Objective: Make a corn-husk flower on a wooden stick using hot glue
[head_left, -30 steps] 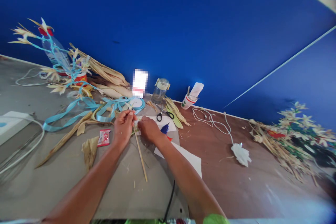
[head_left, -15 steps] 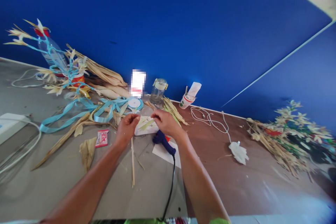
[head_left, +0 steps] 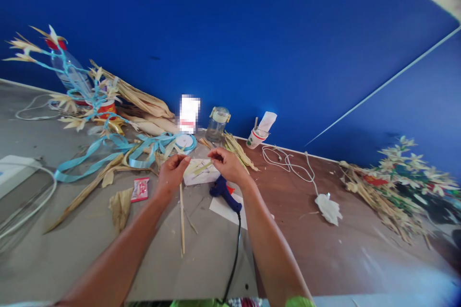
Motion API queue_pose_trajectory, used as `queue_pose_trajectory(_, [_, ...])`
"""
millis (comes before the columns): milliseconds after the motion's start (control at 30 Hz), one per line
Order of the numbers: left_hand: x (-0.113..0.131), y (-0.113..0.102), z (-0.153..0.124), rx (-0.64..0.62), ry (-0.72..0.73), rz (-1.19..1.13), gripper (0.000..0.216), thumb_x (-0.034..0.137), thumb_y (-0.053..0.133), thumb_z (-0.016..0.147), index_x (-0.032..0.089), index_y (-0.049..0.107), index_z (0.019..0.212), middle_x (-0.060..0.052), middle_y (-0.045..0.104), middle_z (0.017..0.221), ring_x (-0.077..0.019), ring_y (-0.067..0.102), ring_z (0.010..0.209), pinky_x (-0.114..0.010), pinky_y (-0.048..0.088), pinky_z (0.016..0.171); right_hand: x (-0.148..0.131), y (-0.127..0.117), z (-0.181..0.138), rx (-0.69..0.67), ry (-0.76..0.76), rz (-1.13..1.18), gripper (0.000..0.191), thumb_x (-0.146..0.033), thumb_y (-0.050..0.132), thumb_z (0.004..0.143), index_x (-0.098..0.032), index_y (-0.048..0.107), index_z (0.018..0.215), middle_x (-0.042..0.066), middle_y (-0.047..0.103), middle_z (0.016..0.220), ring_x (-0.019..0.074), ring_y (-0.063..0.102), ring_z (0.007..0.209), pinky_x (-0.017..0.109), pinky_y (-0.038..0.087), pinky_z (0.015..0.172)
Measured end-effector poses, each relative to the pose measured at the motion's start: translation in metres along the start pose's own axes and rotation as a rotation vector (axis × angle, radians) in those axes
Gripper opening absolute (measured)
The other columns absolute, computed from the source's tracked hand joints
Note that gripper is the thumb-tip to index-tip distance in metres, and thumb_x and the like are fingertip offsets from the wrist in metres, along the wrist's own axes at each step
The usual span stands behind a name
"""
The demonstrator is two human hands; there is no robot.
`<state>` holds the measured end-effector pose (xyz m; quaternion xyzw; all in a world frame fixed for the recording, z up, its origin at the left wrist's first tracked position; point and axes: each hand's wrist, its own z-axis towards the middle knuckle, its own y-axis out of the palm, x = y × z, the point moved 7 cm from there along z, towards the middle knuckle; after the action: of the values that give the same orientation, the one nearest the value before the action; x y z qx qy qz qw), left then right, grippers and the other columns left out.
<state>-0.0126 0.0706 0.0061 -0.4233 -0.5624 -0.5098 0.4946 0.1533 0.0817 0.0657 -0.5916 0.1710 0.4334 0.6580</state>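
My left hand (head_left: 172, 172) is closed in a pinch at the left end of a small white tray or box (head_left: 192, 181). Whatever its fingertips hold is too small to make out. Opposite it, my right hand (head_left: 228, 167) is also pinched, above the tray's right end, its grip hidden. Pale green husk strips (head_left: 201, 169) lie on the white surface between both hands. Just below my right hand rests a dark blue glue gun (head_left: 225, 194) on a white sheet (head_left: 219, 211), its black cord running toward me. A thin straw-coloured stalk (head_left: 182, 225) lies below my left hand.
Blue ribbon (head_left: 82, 165) and dried husks (head_left: 144, 100) spread at left, near a pink packet (head_left: 139, 189). Behind the hands stand a clear jar (head_left: 217, 124) and a white cup (head_left: 255, 137). A white cable (head_left: 295, 165) and artificial flowers (head_left: 410, 168) lie at right.
Both hands stay pinched over the white tray, shifting only slightly. The husk strips look a little different in position between them.
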Motion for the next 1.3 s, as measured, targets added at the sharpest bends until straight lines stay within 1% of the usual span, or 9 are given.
queue_pose_trajectory(133, [0.003,0.009,-0.002,-0.103,0.029,0.071,0.028,0.042,0.067,0.066,0.015,0.06,0.067,0.003,0.052,0.056,-0.0096,0.045,0.052,-0.021,0.034,0.049,0.002,0.004,0.003,-0.012,0.017,0.055,0.021,-0.016,0.048,0.075,-0.017,0.063,0.091,0.0,0.063,0.079,0.0119,0.056,0.07,0.024,0.045,0.067])
queue_pose_trajectory(300, [-0.003,0.016,-0.002,-0.184,0.05,0.141,0.022,0.035,0.069,0.064,0.015,0.059,0.065,0.005,0.047,0.052,-0.0081,0.04,0.049,-0.021,0.029,0.046,0.007,0.001,0.007,0.029,0.05,0.168,0.021,-0.017,0.049,0.073,-0.015,0.061,0.091,-0.001,0.06,0.075,0.0105,0.054,0.066,0.023,0.045,0.064])
queue_pose_trajectory(400, [-0.006,0.013,0.001,-0.144,0.039,0.118,0.021,0.034,0.069,0.063,0.015,0.059,0.062,0.004,0.049,0.052,-0.0084,0.041,0.049,-0.021,0.03,0.047,0.01,0.001,0.008,0.063,0.053,0.271,0.021,-0.019,0.052,0.072,-0.015,0.06,0.092,-0.001,0.059,0.074,0.01,0.055,0.066,0.023,0.046,0.063])
queue_pose_trajectory(500, [-0.005,0.005,0.002,-0.056,0.022,0.106,0.022,0.035,0.068,0.064,0.015,0.061,0.065,0.003,0.052,0.055,-0.0092,0.043,0.051,-0.022,0.032,0.049,0.013,0.006,0.009,0.128,0.115,0.313,0.025,-0.029,0.059,0.072,-0.015,0.06,0.093,-0.001,0.06,0.074,0.0106,0.055,0.066,0.023,0.047,0.063])
queue_pose_trajectory(600, [-0.001,0.002,0.001,-0.02,0.012,0.112,0.024,0.038,0.068,0.066,0.014,0.062,0.069,0.002,0.054,0.057,-0.0098,0.044,0.053,-0.022,0.033,0.05,0.01,0.026,0.01,0.076,0.195,0.326,0.026,-0.039,0.062,0.071,-0.016,0.062,0.083,-0.003,0.058,0.066,0.0101,0.052,0.06,0.023,0.044,0.059])
queue_pose_trajectory(700, [0.003,0.003,0.0,-0.034,0.034,0.127,0.027,0.04,0.066,0.067,0.014,0.064,0.069,0.002,0.056,0.059,-0.0101,0.045,0.056,-0.022,0.035,0.053,0.007,0.045,0.008,0.013,0.267,0.361,0.027,-0.042,0.065,0.068,-0.016,0.062,0.066,-0.003,0.055,0.058,0.0099,0.049,0.055,0.022,0.04,0.054])
queue_pose_trajectory(800, [0.006,0.004,-0.001,-0.04,0.046,0.118,0.026,0.04,0.066,0.068,0.014,0.063,0.067,0.002,0.054,0.057,-0.0097,0.043,0.055,-0.022,0.034,0.052,0.008,0.054,0.005,0.016,0.343,0.498,0.026,-0.041,0.068,0.063,-0.016,0.06,0.062,-0.004,0.053,0.053,0.0089,0.045,0.051,0.022,0.036,0.05])
queue_pose_trajectory(1000, [0.004,0.005,-0.002,-0.039,-0.021,0.004,0.026,0.04,0.068,0.065,0.015,0.061,0.063,0.004,0.047,0.051,-0.0081,0.037,0.048,-0.022,0.028,0.046,0.011,0.05,-0.004,0.028,0.395,0.672,0.017,-0.03,0.067,0.059,-0.016,0.056,0.06,-0.006,0.05,0.05,0.0066,0.04,0.047,0.021,0.031,0.049])
queue_pose_trajectory(1300, [-0.012,0.011,-0.002,-0.137,-0.114,-0.119,0.03,0.043,0.069,0.066,0.014,0.062,0.07,0.003,0.051,0.058,-0.0065,0.037,0.049,-0.021,0.028,0.047,0.013,0.051,-0.012,0.131,0.435,0.858,0.017,-0.031,0.06,0.063,-0.018,0.05,0.056,-0.006,0.047,0.047,0.007,0.04,0.045,0.022,0.028,0.048])
